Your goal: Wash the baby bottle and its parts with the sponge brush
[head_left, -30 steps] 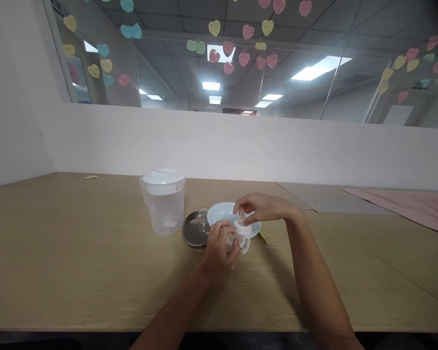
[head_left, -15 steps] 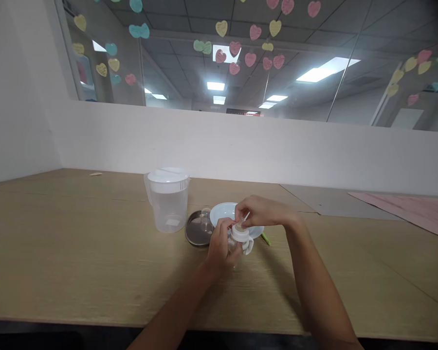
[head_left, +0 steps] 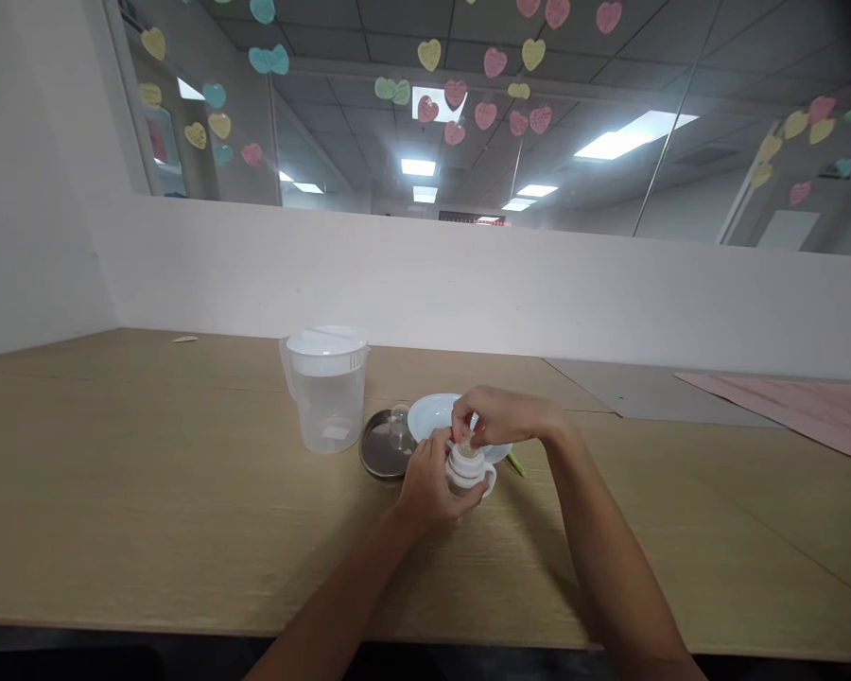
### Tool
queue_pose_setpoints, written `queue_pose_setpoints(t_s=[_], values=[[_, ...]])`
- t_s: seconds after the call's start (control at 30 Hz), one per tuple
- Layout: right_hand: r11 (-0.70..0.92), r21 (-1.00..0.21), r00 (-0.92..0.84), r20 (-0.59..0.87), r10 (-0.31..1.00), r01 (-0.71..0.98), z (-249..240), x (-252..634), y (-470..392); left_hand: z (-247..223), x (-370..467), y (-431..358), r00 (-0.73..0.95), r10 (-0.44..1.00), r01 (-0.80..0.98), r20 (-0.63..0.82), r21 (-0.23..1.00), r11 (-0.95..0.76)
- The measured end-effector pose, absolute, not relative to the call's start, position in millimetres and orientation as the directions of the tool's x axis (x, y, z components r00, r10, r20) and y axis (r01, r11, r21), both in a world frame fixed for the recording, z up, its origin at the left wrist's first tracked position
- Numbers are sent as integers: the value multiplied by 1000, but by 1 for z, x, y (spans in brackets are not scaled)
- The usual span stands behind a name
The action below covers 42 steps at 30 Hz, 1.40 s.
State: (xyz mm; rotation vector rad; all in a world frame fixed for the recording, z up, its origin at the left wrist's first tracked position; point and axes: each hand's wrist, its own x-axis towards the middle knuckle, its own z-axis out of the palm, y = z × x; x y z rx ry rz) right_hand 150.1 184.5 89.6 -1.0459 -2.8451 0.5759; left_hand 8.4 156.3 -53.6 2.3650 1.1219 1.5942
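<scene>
- The left hand (head_left: 431, 478) is clamped around a small clear bottle with a white ring collar and white side handle (head_left: 466, 465), fingers behind it and thumb across its front.
- The right hand (head_left: 493, 414) reaches over from above, thumb and fingertips together on the clear soft teat (head_left: 467, 445) at the bottle's top.
- The bottle stands roughly upright about midway between the near and far edges of the light-brown table (head_left: 184, 530); whether its base touches the surface cannot be told.
- Behind the hands, towards the far edge, is a shallow white round dish (head_left: 429, 413), partly hidden; a thin green stick (head_left: 516, 464) pokes out by its right side.
- Left of the dish lies a dark round metal tray (head_left: 377, 456) holding a clear dome-shaped cover (head_left: 400, 418).
- Further towards the left edge stands a translucent plastic pitcher with a white lid (head_left: 330, 402).
- A pink cloth (head_left: 794, 407) lies towards the far right corner.
</scene>
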Motion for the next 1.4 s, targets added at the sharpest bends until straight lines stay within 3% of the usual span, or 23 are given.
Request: queue_pose_setpoints(t_s=[0.4, 0.6, 0.93, 1.1, 1.27, 1.4], values=[[723, -476, -840, -62, 540, 500, 88, 150, 187, -50, 9, 157, 165, 656, 464, 736, 529, -711], [634, -471, -751, -97, 653, 613, 93, 150, 182, -50, 8, 156, 168, 669, 475, 724, 535, -698], [561, -510, -697, -113, 708, 653, 96, 152, 175, -53, 8, 159, 193, 649, 488, 736, 502, -714], [543, -389, -612, -70, 788, 744, 92, 150, 176, -57, 6, 161, 207, 631, 514, 748, 465, -720], [678, -287, -708, -2, 707, 677, 91, 147, 176, -56, 6, 161, 214, 618, 517, 757, 449, -729], [735, -291, -765, 17, 644, 613, 93, 148, 173, -54, 6, 161, 227, 633, 509, 740, 464, -725]])
